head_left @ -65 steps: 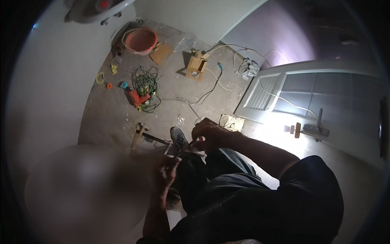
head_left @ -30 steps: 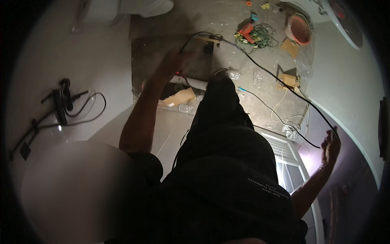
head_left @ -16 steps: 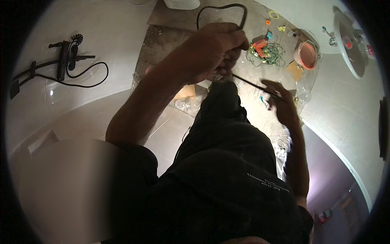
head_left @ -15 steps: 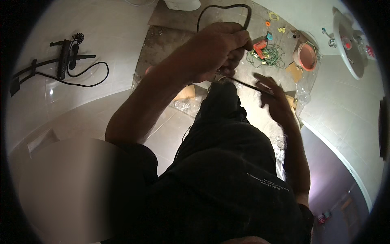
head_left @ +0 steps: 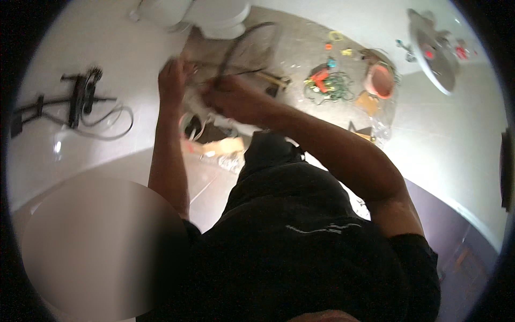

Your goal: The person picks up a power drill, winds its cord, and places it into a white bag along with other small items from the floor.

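Observation:
My left hand [head_left: 174, 80] is raised at the left, its fingers curled in toward my right hand. Motion blur hides what its fingertips hold. My right hand [head_left: 230, 100] reaches across my front, closed round a dark flexible cord [head_left: 230, 53]. From that grip the cord rises in a smeared loop toward the upper right; whether it is a cable or a hose I cannot tell. The two hands are close together, a small gap between them.
Beyond my hands stands a white toilet [head_left: 220, 19]. An orange tool [head_left: 321, 79] lies on a tangled green cord [head_left: 338, 91], beside a reddish bucket [head_left: 381, 80]. A washbasin [head_left: 437, 59] juts out at the right, a black shower fixture [head_left: 78, 102] on the left wall. Cardboard [head_left: 225, 146] lies below my hands.
Both hands have moved left, the right one crossing in front of me to come beside the left. The dark cord's loop has shifted left with them. The view has turned slightly.

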Available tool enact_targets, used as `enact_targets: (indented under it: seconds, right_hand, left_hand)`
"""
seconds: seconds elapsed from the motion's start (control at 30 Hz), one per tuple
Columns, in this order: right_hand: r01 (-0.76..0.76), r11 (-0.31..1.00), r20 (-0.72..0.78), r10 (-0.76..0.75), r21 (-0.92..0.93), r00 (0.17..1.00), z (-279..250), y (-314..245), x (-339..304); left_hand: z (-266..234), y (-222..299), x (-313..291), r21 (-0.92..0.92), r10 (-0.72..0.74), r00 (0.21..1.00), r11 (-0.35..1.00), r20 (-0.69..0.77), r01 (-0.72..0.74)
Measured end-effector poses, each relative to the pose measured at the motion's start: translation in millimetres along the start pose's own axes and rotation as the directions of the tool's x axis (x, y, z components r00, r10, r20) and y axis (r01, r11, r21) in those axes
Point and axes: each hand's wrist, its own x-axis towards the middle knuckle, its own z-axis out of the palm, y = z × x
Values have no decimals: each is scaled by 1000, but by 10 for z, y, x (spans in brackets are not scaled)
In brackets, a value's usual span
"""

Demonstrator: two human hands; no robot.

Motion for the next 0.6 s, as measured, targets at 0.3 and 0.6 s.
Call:
enact_targets:
  seconds: [0.3, 0.6]
  right_hand:
    - [-27, 963, -369, -77, -269, 926, -1754, -1344, 606]
    - [-31, 806, -483, 384, 591, 787, -3614, -1276, -591]
  left_hand:
    - [1004, -469, -865, -543, -75, 830, 722, 553, 428]
    - [1936, 819, 529, -189, 263, 704, 965, 660, -183]
